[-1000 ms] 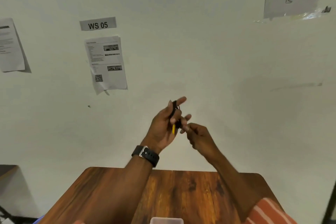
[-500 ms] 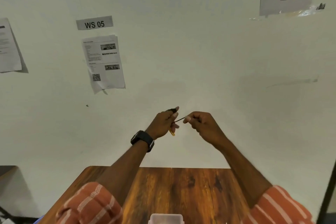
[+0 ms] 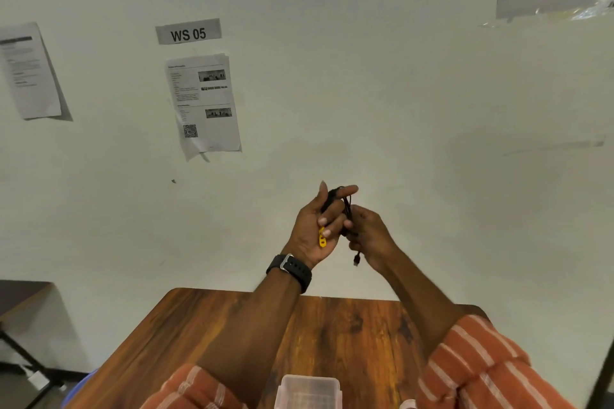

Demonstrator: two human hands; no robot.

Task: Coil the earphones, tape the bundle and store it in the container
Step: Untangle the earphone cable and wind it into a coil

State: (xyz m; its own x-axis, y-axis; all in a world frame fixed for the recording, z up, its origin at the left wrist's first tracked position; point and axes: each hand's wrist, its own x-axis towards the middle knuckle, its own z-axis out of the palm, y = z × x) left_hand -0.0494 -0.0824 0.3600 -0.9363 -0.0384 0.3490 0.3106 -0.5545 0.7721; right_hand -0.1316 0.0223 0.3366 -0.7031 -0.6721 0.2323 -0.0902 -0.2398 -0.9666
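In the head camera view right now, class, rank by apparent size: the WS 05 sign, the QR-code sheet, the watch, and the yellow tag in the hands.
1. QR-code sheet
2. WS 05 sign
3. Watch: looks close to the sign, and it sits nearer the camera, so this order is unsure.
4. Yellow tag

Soft, even indoor light is washing over the wall (image 3: pixel 382 93), leaving it dim and greenish. Faint shadows are falling just right of each posted sheet (image 3: pixel 203 103). Fine print on it is blurring. Wide-angle distortion is bending the table (image 3: pixel 186 335) edges.
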